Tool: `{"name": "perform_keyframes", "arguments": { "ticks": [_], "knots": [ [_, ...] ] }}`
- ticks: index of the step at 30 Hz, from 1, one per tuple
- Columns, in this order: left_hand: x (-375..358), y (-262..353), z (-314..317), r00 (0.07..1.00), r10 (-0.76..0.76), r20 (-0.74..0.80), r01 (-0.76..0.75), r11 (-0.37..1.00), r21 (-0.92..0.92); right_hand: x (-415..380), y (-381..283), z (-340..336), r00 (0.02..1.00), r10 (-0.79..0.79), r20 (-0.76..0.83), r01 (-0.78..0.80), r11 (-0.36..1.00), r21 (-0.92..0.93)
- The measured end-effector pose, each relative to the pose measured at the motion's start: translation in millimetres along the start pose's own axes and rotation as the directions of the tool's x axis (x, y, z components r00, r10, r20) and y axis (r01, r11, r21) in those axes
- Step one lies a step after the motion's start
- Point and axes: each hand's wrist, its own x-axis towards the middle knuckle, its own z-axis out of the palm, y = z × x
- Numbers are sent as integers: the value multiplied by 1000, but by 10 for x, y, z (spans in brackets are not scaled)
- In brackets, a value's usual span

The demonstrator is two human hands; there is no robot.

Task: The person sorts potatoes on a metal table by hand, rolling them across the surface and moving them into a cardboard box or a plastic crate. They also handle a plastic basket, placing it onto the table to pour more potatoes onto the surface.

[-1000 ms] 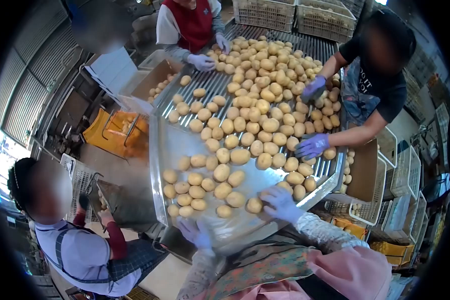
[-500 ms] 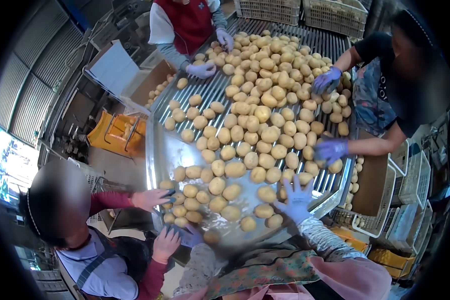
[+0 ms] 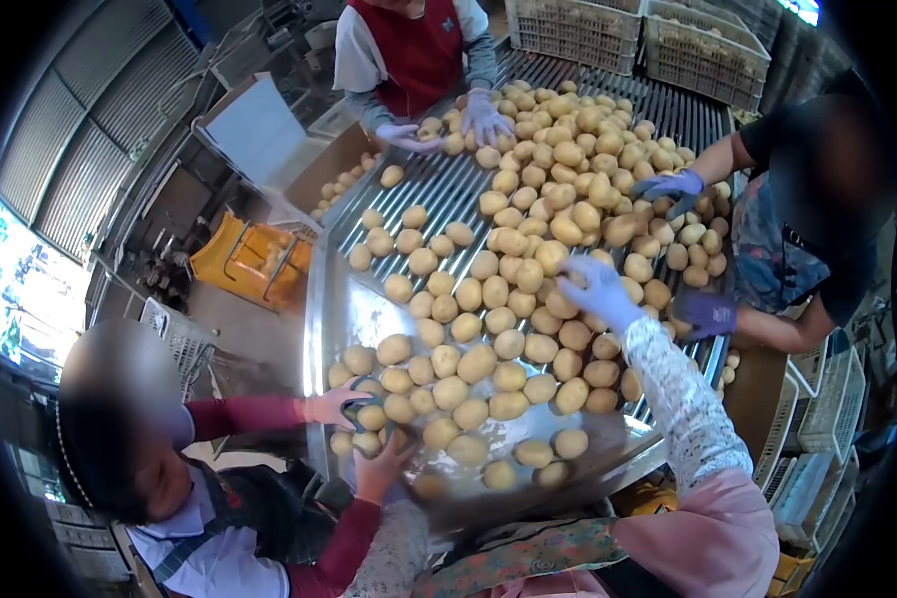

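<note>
Right hand (image 3: 600,289) reaching over potatoes (image 3: 528,274).
Fingers spread open, empty; potatoes lie just beneath them. Left hand hidden.

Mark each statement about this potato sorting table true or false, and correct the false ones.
1. The wearer's right hand reaches out over the potatoes. True.
2. That hand is bare. False: it wears a pale blue glove.
3. An open cardboard box with potatoes in it stands beside the table. True.
4. The person in the red vest keeps both hands off the potatoes. False: both gloved hands are on them.
</note>
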Motion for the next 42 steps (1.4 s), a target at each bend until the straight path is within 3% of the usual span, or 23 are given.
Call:
{"name": "perform_keyframes", "arguments": {
  "ticks": [1,3,4,5,6,7,8,11,12,13,14,15,19,22,24,25,26,28,29,30,33,34,42],
  "knots": [
    [23,-118,-33,999,-40,26,47,855,-517,190,199,-29,996,50,-76,-67,969,-239],
    [14,-259,-125,996,-55,73,90,458,-884,374,509,69,984,73,-165,-143,875,-463],
    [-28,-319,-214,970,-79,230,207,-234,-950,406,642,173,976,140,-169,-212,801,-560],
    [-49,-232,-214,931,5,365,218,-809,-545,436,666,233,961,207,-182,-276,711,-647],
    [-155,-141,-231,957,-48,287,172,-700,-693,505,684,360,929,365,-67,-299,630,-717],
    [-265,92,-184,973,-102,206,113,-569,-815,374,578,489,963,236,-131,-246,571,-784],
    [-344,62,-285,903,132,409,180,-980,-81,368,527,568,967,229,-113,-235,625,-744],
    [-232,-226,-366,859,400,318,35,-668,743,255,564,774,975,198,-100,-214,725,-654],
    [-62,-821,-92,666,731,-147,401,-185,897,217,554,903,983,157,-95,-183,789,-587],
    [-26,-857,237,283,729,-623,572,393,720,128,493,1023,986,147,-78,-165,801,-576],
    [-68,-802,304,334,621,-709,552,481,681,-25,427,1119,991,-61,-116,-27,769,-639],
    [-67,-810,327,327,623,-711,549,487,679,-143,347,1172,952,-268,-145,91,703,-705],
    [-94,-539,493,319,559,-765,545,553,631,-487,-168,1276,979,-203,23,168,734,-658],
    [-91,-527,500,312,557,-770,529,571,628,-483,-320,983,860,-368,354,474,833,-285],
    [-96,-542,499,315,555,-770,521,577,629,-197,-206,641,808,-107,579,98,994,47],
    [-99,-570,484,315,546,-776,531,576,621,-151,5,500,919,-141,369,170,984,-47],
    [-105,-598,462,311,561,-768,510,583,632,-2,-36,256,975,17,221,-28,999,47],
    [-101,-579,454,306,591,-746,485,578,656,366,624,-44,958,-274,-87,210,872,-441],
    [-105,-574,451,308,582,-753,492,580,650,429,511,-220,978,170,-119,-199,607,-769],
    [-106,-568,452,320,579,-750,506,564,652,404,895,-286,965,85,-247,-256,504,-825],
    [-85,-574,468,318,582,-749,532,544,649,429,1666,-67,914,274,-300,-387,361,-849],
    [-89,-584,455,327,571,-753,541,540,645,440,1069,-68,843,431,-322,-496,393,-775],
    [-91,-589,470,343,510,-789,590,537,603,-198,448,552,984,131,-122,-179,732,-658]
  ]
}}
